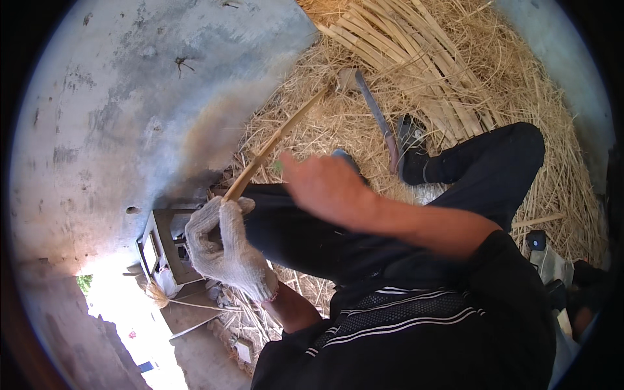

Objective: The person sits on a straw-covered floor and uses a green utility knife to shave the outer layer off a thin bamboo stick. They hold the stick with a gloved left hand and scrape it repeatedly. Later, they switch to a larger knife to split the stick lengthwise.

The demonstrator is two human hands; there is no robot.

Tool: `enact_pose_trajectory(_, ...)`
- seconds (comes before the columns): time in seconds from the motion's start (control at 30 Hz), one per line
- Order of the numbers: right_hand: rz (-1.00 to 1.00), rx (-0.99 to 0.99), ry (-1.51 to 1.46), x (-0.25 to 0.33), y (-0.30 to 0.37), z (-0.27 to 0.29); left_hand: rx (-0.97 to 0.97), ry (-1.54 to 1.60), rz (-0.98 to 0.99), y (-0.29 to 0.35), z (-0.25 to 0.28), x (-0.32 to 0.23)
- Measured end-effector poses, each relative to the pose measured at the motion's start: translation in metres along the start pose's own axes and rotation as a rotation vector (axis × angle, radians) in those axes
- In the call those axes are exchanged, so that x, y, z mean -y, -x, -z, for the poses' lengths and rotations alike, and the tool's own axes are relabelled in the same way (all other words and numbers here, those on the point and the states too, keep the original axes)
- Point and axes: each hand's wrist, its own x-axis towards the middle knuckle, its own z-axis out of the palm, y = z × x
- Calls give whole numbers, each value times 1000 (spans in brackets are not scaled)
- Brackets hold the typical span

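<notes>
A pale knit glove covers my left hand, whose fingers are closed around the lower end of a bamboo strip. The strip slants up and to the right, and its far end reaches over the straw. Bare and smeared by motion, my right hand is curled into a fist just right of the strip. A small bit of green shows at its fingers; what it holds is mostly hidden. Farther off, a long-bladed knife with a brown handle lies on the straw beside my shoe.
Loose straw covers the floor. Long split bamboo strips lie in a pile at the far right. A stained wall rises on the left, with a small wooden frame near its foot. Bags and a dark object sit at the right.
</notes>
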Motion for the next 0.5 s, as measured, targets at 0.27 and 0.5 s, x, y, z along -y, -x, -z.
enact_pose_trajectory(0.27,-40,108,-48,4,5,-1,58,-53,-39,2,8,-2)
enact_pose_trajectory(0.5,-153,59,-263,-64,-7,-39,107,-43,-87,-1,-1,-1)
